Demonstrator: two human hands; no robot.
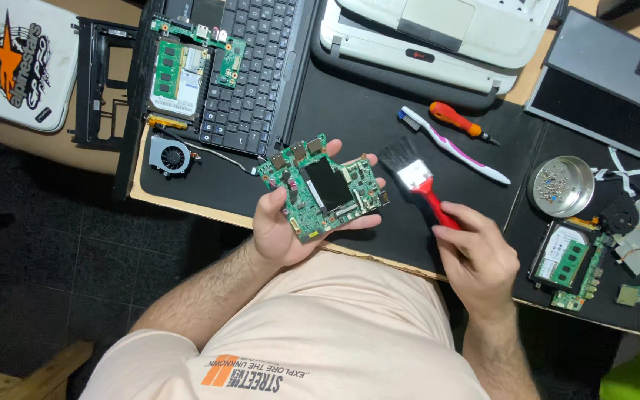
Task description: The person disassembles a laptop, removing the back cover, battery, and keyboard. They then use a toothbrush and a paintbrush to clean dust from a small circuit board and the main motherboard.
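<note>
The person's pale shirt [335,326] fills the bottom of the view, closest to the lens, with both forearms reaching out from it. The left hand [284,226] cups a green circuit board [324,187] from beneath, thumb over its near left edge and fingertips showing past the far and right edges; the board is lifted above the front edge of the tabletop [379,230]. It is roughly square, tilted, with a black square patch in its middle, metal connectors along the far side and small parts scattered over the green. The right hand [475,255] is clenched round the red handle of a paintbrush [418,181], whose black bristles sit just beside the board's right edge; whether they touch it I cannot tell.

Beyond the brush lie a white and pink toothbrush [457,147] and an orange-handled screwdriver [459,121], near each other. Further right stands a round metal dish [561,185] of screws, with a drive and memory assembly [568,263] near the front edge. To the left are a small fan [172,157], an opened black laptop [250,67] with keyboard and exposed boards, and at the back a white laptop [424,37].

The black mat between board and white laptop is mostly bare. The tabletop's front edge runs diagonally under both wrists, dark tiled floor [75,252] to the left.
</note>
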